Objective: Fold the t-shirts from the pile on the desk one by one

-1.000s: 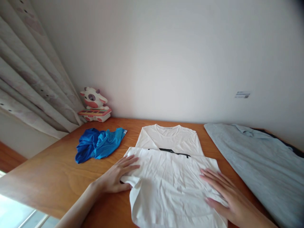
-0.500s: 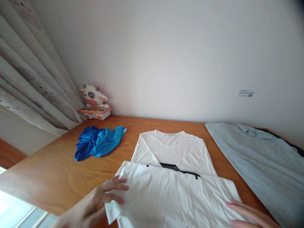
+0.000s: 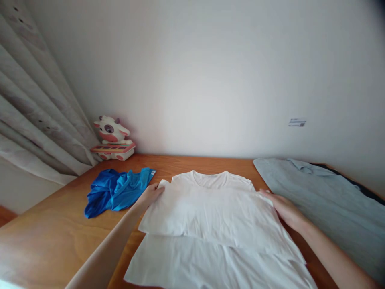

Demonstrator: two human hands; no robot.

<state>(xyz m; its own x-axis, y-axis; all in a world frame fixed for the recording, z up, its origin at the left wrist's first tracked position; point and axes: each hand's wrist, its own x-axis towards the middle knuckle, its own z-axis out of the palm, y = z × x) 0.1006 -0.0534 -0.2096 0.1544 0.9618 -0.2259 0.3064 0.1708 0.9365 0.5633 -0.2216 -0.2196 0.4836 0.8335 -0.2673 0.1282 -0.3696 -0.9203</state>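
Note:
A white shirt (image 3: pixel 210 224) lies on the wooden table with its round neckline toward the wall. One layer of it is drawn up over the chest, its far edge just below the neckline, and a lower layer shows nearer to me. My left hand (image 3: pixel 152 194) pinches the left corner of that raised layer. On the other side my right hand (image 3: pixel 278 204) grips the right corner, fingertips partly hidden by the cloth. The black print is covered.
Crumpled blue clothing (image 3: pixel 116 189) lies left on the wooden table (image 3: pixel 54 224). A cow toy with a keyboard (image 3: pixel 113 138) stands in the back left corner beside a curtain (image 3: pixel 33 100). Grey clothing (image 3: pixel 325 196) is spread at the right, with a black item behind it.
Both hands have moved away from me toward the neckline and closed on the corners. The white layer has come up with them, covering the black print. The view has shifted slightly.

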